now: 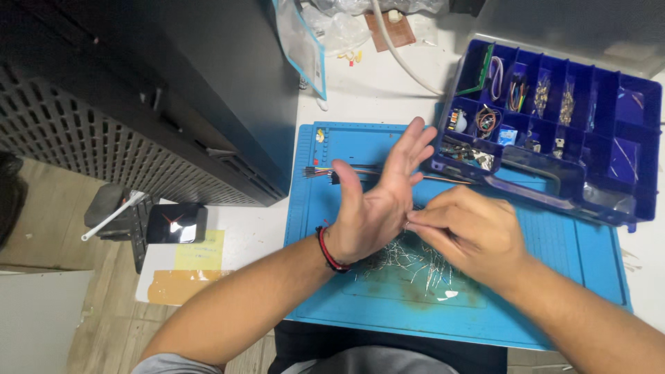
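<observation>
Left hand (374,208) spread flat, palm up; right hand (471,232) pinched against that palm, its contents too small to tell. Below, thin metal pins (409,263) litter the blue rubbery mat (554,291); compartmented blue plastic organiser (609,187) alongside.

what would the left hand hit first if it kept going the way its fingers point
The left hand points up and right, toward the blue compartment box. Its near corner, by the small parts, looks first in line, though the hand's height above the mat is unclear.
</observation>
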